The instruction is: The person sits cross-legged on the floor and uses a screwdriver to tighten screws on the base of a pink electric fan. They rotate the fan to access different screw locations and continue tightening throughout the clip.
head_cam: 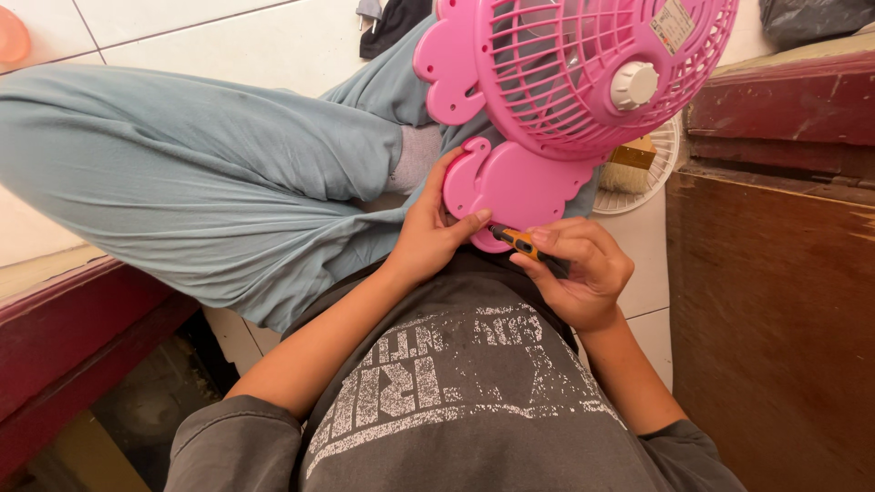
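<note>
- I'm seated, legs in grey-blue trousers (191,173), with a pink fan (565,82) propped across my lap, grille tilted up and away from me.
- My left hand (428,232) is closed on the fan's base (515,187): fingers curled behind the edge, thumb pressed flat on the front face, steadying it.
- My right hand (583,273) pinches a small screwdriver (519,240) with an orange-and-black handle, thumb and fingertips wrapped round it, the rest of the handle tucked into my palm.
- The tip sits against the lower edge of the base, just beside my left thumb. Whether it's seated in a screw head I can't tell; my thumb hides that spot.
- As I read it, the step in hand is working a fastener on the base, so the fan is partway through being opened or closed up.
- The next move, I'd say, calls for keeping the driver square to the plastic and the base from rocking, or the tip could skid toward my thumb.
- Behind the fan, a white grille (652,173) lies on the tiled floor (210,36) with a brush (629,164) on it.
- A dark wooden cabinet (775,301) stands to my right.
</note>
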